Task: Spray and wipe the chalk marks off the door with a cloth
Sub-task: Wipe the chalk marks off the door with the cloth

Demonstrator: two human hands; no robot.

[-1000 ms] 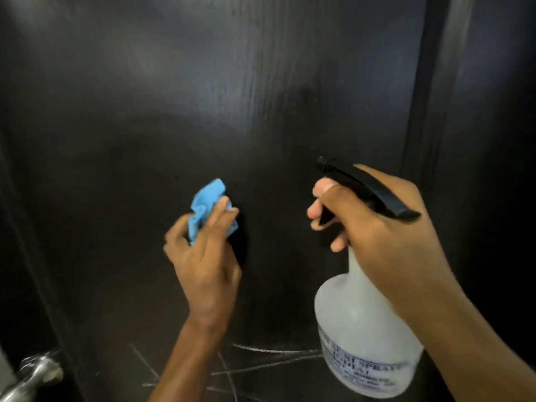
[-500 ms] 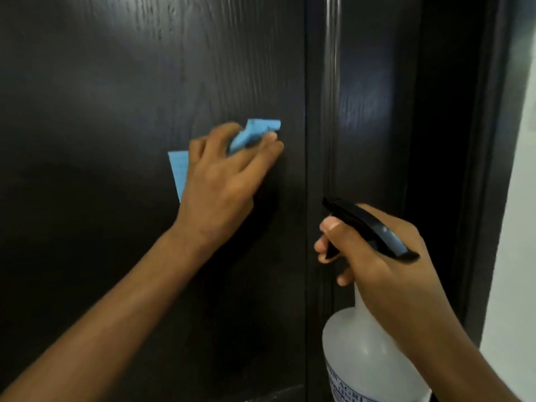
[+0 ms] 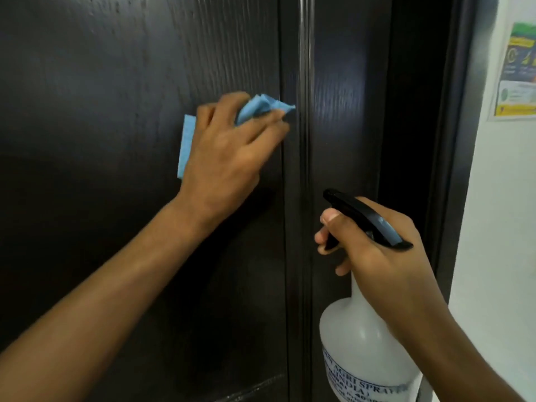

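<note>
A dark wood-grain door [image 3: 101,82] fills most of the view. My left hand [image 3: 229,155] presses a crumpled blue cloth [image 3: 185,143] flat against the door panel, close to its raised right moulding [image 3: 301,169]. The cloth sticks out left of my palm and past my fingertips. My right hand [image 3: 377,256] grips the neck of a white spray bottle [image 3: 365,349] with a black trigger head [image 3: 365,219], held upright lower right, nozzle facing the door. No chalk marks show in this view.
The dark door frame [image 3: 452,140] runs down the right side. Beyond it is a white wall [image 3: 499,227] with a coloured poster [image 3: 516,76] at the upper right.
My view swung up and right, so the chalk lines and door handle left the frame. My left hand carried the cloth across to the panel's right edge. The bottle stayed in my right hand.
</note>
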